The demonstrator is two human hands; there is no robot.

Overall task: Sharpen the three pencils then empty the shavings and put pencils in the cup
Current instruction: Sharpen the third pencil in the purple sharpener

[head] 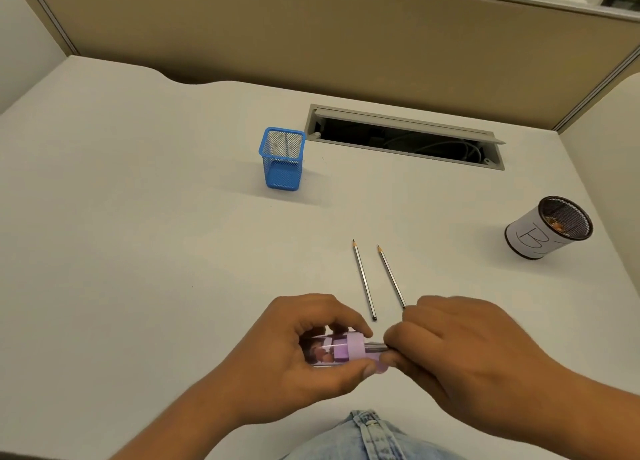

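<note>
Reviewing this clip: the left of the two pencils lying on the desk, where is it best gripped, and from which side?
Probably at its blunt near end, pinched from above across the shaft. The left pencil lies flat on the desk, point facing away, and the gap to the right pencil leaves finger room there.

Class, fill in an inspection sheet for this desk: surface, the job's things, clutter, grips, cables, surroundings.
Surface: white desk, flat and matte.
Job's things: left pencil and right pencil lie side by side, tips pointing away; third pencil sits in the purple sharpener; blue mesh cup upright, far left; round labelled cup far right, brownish bits inside.
Clutter: nothing seen.
Grips: left hand curls round the sharpener; right hand pinches the third pencil.
Cables: cables lie inside the open desk slot.
Surroundings: beige partition behind; denim at the near edge.
</note>
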